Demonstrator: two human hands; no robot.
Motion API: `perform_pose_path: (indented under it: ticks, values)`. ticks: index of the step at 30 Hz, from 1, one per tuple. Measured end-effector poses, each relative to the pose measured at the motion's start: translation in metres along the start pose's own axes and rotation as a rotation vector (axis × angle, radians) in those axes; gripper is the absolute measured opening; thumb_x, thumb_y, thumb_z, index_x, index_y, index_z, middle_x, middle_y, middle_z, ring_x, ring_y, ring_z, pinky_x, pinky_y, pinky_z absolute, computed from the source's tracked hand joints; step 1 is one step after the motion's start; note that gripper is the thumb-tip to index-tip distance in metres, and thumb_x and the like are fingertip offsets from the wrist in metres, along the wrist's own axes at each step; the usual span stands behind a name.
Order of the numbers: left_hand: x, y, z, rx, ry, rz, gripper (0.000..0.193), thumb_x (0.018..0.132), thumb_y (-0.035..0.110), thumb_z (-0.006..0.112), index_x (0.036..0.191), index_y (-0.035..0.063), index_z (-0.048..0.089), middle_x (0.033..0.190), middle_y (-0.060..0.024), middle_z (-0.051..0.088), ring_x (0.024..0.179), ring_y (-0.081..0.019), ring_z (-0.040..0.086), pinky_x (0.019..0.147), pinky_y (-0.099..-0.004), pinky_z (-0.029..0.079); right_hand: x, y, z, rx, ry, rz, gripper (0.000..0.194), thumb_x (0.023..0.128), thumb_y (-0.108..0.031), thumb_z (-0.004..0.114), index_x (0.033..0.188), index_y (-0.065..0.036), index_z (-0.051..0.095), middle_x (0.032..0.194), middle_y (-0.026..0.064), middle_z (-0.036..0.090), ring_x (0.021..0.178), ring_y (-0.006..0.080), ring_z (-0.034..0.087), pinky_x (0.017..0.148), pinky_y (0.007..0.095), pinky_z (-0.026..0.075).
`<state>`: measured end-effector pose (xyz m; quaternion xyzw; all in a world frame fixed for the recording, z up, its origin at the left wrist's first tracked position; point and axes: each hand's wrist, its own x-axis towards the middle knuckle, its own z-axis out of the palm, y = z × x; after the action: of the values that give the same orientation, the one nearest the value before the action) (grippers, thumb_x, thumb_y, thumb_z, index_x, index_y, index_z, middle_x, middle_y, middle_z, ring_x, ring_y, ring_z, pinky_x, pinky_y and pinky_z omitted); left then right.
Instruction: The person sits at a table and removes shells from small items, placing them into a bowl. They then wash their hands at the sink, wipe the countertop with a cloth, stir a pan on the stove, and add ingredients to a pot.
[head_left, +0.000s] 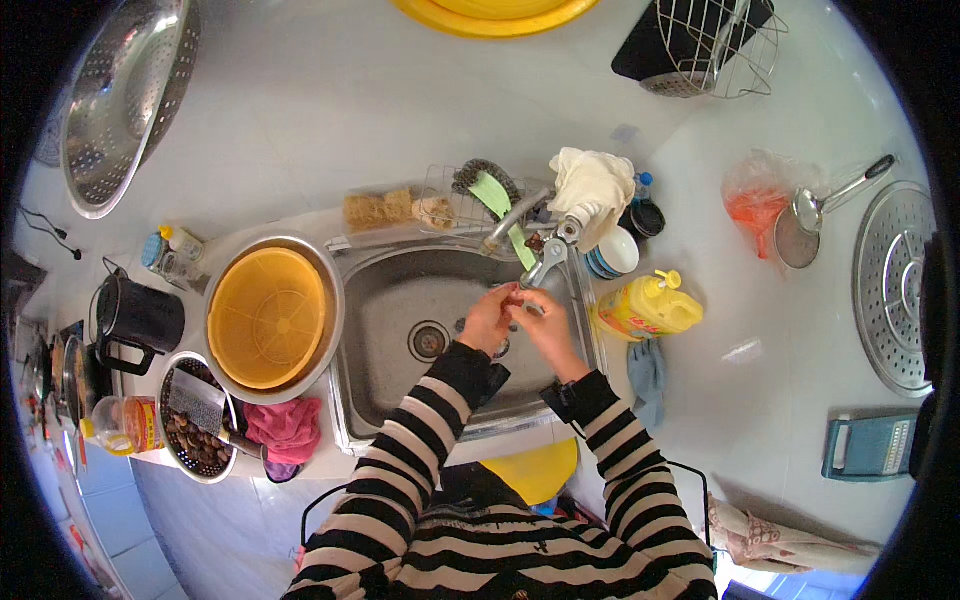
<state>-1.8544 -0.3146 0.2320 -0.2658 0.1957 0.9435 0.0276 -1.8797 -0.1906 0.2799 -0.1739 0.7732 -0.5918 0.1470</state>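
My left hand (487, 319) and my right hand (545, 324) meet with their fingertips touching, over the right part of a stainless steel sink (390, 300). They are just below the outlet of a metal faucet (555, 253). Whether something small is between the fingers cannot be made out. Behind the fingers, a few dark round shapes show near the sink's right side, partly hidden by my hands. The drain (429, 341) lies left of my left hand. A green-handled brush (491, 195) leans down beside the faucet.
An orange plastic basket (266, 319) sits in a metal basin at left. Below it, a cleaver (199, 401) lies across a colander (169, 450) of brown pieces, beside a red cloth (285, 431). Right of the sink stand stacked bowls (619, 251) and a yellow detergent bottle (645, 307).
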Motion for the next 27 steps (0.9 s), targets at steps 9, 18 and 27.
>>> perform_pose_path:
  ticks: [9, 18, 27]
  values:
    - [-0.068, 0.054, 0.004, 0.186, 0.130, 0.088, 0.027, 0.096, 0.018, 0.058, 0.117, 0.0025, 0.056, 0.103, -0.0078, 0.061, 0.096, -0.0221, 0.060, 0.089, -0.0340, 0.050, -0.008, -0.140, -0.072, -0.482, 0.256, -0.613, 0.038, 0.081, -0.009, 0.070, 0.118, -0.005, 0.061, 0.126, 0.0133, 0.057, 0.111, 0.0268, 0.055, 0.094, 0.0365, 0.044]
    - [-0.089, 0.064, -0.057, 0.443, 0.328, 0.281, 0.022, 0.085, 0.008, 0.069, 0.106, 0.0028, 0.063, 0.085, -0.0028, 0.064, 0.070, -0.0102, 0.058, 0.062, -0.0233, 0.048, 0.027, -0.188, -0.060, -0.952, -0.155, -1.000, 0.037, 0.070, -0.021, 0.074, 0.103, -0.008, 0.065, 0.105, 0.0042, 0.061, 0.107, 0.0242, 0.053, 0.096, 0.0397, 0.041]
    - [-0.110, 0.050, -0.072, 0.533, 0.366, 0.285, 0.035, 0.079, 0.000, 0.068, 0.113, -0.0032, 0.060, 0.081, -0.0012, 0.061, 0.065, -0.0088, 0.057, 0.058, -0.0233, 0.045, 0.025, -0.185, -0.049, -1.133, -0.119, -0.976, 0.026, 0.072, -0.023, 0.073, 0.091, -0.008, 0.063, 0.093, 0.0037, 0.056, 0.095, 0.0234, 0.051, 0.087, 0.0372, 0.041]
